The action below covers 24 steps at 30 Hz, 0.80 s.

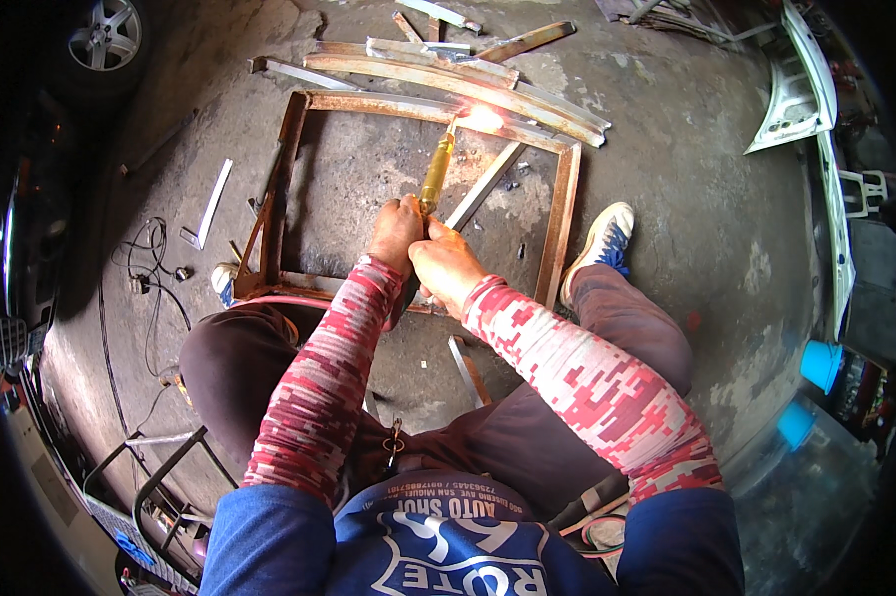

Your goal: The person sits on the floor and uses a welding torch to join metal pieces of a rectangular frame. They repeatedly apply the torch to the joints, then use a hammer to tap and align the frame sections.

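Observation:
My left hand and my right hand are close together, both closed around the handle of a welding torch. Its brass-coloured neck points away from me. At its tip a bright arc glows against the far bar of a rusty rectangular metal frame, which lies on the floor between my feet. The handle is mostly covered by my fingers. A reddish hose shows near my left knee. Inside the frame, a pale metal bar lies slanted up to the far right corner.
Several loose metal bars lie beyond the frame. On the left are black cables, a thin pale strip and a car wheel. A white panel and a blue container stand on the right.

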### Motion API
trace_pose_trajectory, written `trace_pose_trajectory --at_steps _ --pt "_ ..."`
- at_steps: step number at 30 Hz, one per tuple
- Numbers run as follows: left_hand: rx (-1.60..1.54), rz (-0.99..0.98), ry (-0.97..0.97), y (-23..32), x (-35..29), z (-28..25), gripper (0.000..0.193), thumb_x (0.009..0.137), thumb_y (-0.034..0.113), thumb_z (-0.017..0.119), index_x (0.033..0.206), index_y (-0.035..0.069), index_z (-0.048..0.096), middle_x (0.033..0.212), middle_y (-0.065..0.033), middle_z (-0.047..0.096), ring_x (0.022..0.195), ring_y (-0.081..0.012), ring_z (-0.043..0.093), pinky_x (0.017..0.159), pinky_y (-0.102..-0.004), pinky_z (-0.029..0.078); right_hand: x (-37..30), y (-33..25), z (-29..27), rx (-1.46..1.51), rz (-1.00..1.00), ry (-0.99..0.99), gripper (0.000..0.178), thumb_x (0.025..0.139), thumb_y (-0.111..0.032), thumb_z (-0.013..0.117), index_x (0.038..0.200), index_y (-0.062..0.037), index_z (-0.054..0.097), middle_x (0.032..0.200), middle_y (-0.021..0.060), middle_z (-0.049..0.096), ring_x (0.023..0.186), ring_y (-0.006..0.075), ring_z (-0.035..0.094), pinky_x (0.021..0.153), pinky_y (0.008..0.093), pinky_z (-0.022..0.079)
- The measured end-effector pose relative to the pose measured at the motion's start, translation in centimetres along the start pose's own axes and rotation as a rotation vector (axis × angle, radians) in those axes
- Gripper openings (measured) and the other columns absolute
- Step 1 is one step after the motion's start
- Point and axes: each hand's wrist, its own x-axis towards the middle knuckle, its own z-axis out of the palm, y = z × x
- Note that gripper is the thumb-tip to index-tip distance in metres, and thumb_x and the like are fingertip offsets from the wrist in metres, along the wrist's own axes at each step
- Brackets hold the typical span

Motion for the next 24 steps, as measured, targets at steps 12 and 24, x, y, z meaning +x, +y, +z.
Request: trace_pose_trajectory --at_steps 12,24 --pt "0.126 0.091 -0.028 -0.3 0.4 -0.1 0.048 0.092 0.032 0.042 0.116 -0.009 0.054 0.100 -0.0236 0.062 0.084 -0.0297 0.063 0.075 -0.0405 0.049 -0.2 -0.2 -0.1 0.014 0.010 -0.007 0.045 0.086 -0.013 0.045 0.130 -0.0116 0.049 0.066 -0.0014 0.045 0.045 0.0084 0.043 0.037 0.0253 0.033" --pt "0.015 0.038 0.027 -0.5 0.9 0.2 0.033 0.094 0.029 0.047 0.098 -0.002 0.058 0.090 -0.0191 0.062 0.076 -0.0269 0.060 0.066 -0.0417 0.047 0.5 0.3 0.3 0.013 0.015 0.021 0.044 0.086 -0.013 0.045 0.130 -0.0139 0.049 0.066 -0.0018 0.044 0.045 0.0084 0.042 0.038 0.0258 0.033"
